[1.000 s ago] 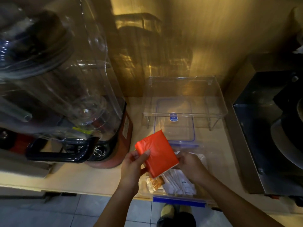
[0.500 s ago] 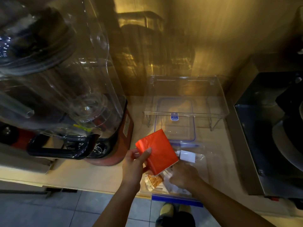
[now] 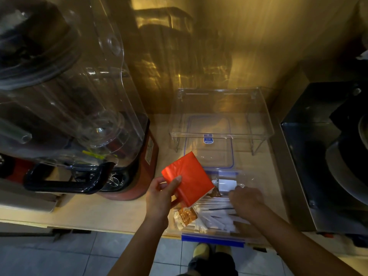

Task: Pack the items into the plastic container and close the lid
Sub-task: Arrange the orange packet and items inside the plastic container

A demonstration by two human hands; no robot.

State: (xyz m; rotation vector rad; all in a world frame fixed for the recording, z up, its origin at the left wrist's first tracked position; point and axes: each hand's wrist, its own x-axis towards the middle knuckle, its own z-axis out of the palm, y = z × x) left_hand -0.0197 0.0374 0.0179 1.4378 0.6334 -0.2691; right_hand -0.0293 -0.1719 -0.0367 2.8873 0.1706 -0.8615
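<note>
A clear plastic container (image 3: pixel 247 176) with blue clips stands at the counter's front edge. Inside lie several white sachets (image 3: pixel 215 218), an orange-brown packet (image 3: pixel 185 215) and a small white box (image 3: pixel 227 184). My left hand (image 3: pixel 161 198) holds a flat red packet (image 3: pixel 188 178) tilted above the container's left side. My right hand (image 3: pixel 246 200) reaches into the container, fingers curled down among the white sachets beside the white box; whether it grips one is hidden. The container's clear lid (image 3: pixel 209 144) with blue rim lies flat behind it.
A large blender (image 3: pixel 75 108) with clear jar and red base fills the left. A clear acrylic riser (image 3: pixel 221 112) stands over the lid at the back wall. A dark metal appliance (image 3: pixel 326 156) sits on the right. Floor tiles and my shoes show below the counter edge.
My right hand left the red packet and went down into the container, then shifted right among the sachets. The white box came into sight. The left hand keeps the red packet in place.
</note>
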